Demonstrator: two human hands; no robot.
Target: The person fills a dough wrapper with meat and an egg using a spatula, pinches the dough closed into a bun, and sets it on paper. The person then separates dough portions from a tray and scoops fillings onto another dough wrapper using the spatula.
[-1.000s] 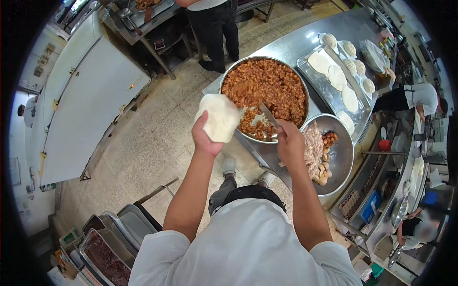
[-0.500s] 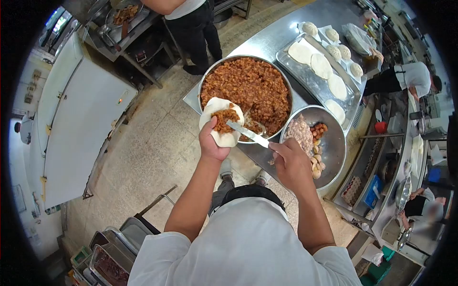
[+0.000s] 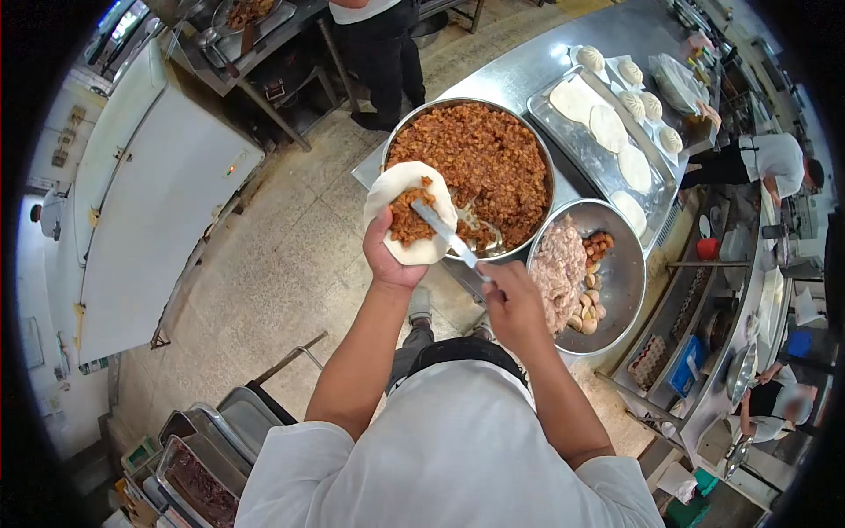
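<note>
A round white dough wrapper (image 3: pixel 429 253) rests in my left hand (image 3: pixel 387 262), whose thumb curls over its edge. Reddish-brown chopped filling (image 3: pixel 407 222) lies on the dough. My right hand (image 3: pixel 515 304) is closed round the handle of a flat metal spatula (image 3: pixel 444 231), and its blade tip presses on the filling. Just beyond the dough is a large round pan (image 3: pixel 549 167) heaped with the same filling, scraped thin near its front rim. A steel bowl (image 3: pixel 627 290) beside my right hand holds pale minced meat (image 3: pixel 556 268), brown chunks and several round pale yellowish pieces.
Flat dough rounds (image 3: pixel 607 128) lie on a metal tray (image 3: pixel 576 167) at the back right. Pleated buns (image 3: pixel 631 106) sit on papers beyond it. A white cabinet (image 3: pixel 167 211) stands left, stacked trays (image 3: pixel 207 458) lower left. Other people are behind the table and at the right.
The spatula and my right hand have shifted left, with the blade moving over the filling. My left hand has raised and tilted the dough slightly. The whole view has shifted a little.
</note>
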